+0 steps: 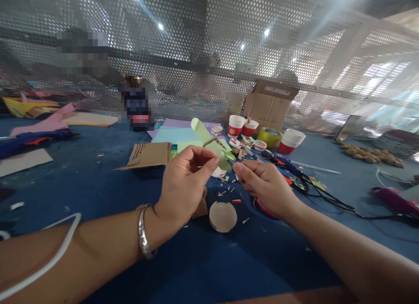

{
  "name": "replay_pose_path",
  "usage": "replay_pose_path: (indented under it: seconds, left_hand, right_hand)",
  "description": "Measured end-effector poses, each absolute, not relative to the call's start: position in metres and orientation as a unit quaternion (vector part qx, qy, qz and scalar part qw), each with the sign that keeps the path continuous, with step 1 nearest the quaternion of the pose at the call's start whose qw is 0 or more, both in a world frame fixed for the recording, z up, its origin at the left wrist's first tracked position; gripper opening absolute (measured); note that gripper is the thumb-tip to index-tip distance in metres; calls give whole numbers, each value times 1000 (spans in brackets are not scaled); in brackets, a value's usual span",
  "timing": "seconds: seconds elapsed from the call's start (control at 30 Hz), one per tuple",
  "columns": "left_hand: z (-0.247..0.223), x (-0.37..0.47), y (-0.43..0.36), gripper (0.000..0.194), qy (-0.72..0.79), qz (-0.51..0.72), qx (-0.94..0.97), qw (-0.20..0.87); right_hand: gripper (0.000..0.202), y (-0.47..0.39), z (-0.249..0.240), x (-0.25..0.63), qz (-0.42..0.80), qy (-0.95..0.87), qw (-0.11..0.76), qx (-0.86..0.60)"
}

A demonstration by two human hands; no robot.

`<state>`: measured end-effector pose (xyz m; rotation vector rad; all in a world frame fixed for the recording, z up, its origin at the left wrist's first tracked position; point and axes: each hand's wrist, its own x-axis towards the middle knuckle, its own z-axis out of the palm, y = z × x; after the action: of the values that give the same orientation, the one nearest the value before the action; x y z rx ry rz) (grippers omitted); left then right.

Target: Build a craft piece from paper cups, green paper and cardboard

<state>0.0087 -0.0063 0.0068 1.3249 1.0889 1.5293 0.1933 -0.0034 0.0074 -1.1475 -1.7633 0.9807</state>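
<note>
My left hand [188, 184], with a silver bangle at the wrist, is closed in a pinch; what its fingertips hold I cannot make out. Facing it, my right hand [266, 182] grips a thin, pointed metal tool [228, 158], its tip aimed at the left fingers. A light green paper strip [201, 131] shows just beyond the fingertips, but I cannot tell whether either hand touches it. Below and between the hands a round cardboard piece [223, 216] stands on the blue table. A folded bit of brown cardboard [200, 206] is partly hidden by my left hand. A red curved edge [266, 208] shows under my right hand.
Paper scraps lie around the middle. Behind are paper cups [235, 126], yellow tape [270, 137] and a cardboard box [270, 105]. A blue glue gun [284, 162] trails a black cord rightward. Corrugated cardboard [149, 155] lies left, another blue tool [32, 140] farther left.
</note>
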Motion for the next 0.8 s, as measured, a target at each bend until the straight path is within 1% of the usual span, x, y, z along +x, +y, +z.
replay_pose_path:
  seconds: [0.13, 0.23, 0.37, 0.6, 0.7, 0.8]
  left_hand:
    - [5, 9, -2, 28, 429, 623, 492, 433]
    - [6, 12, -3, 36, 417, 610, 467, 485]
    - [7, 13, -9, 42, 404, 564, 459, 556]
    - [5, 15, -12, 58, 378, 551, 443, 598]
    - [4, 16, -10, 61, 385, 532, 420, 626]
    - [5, 17, -9, 62, 398, 541, 414, 614]
  right_hand:
    - [47, -4, 11, 195, 366, -694, 424, -453]
    - [41, -4, 15, 193, 332, -689, 447, -464]
    - [31, -4, 14, 192, 360, -684, 449, -448]
    - [24, -1, 10, 193, 381, -688, 444, -430]
    - [21, -1, 10, 193, 379, -692, 444, -426]
    - [19, -3, 11, 192, 380, -697, 433, -427]
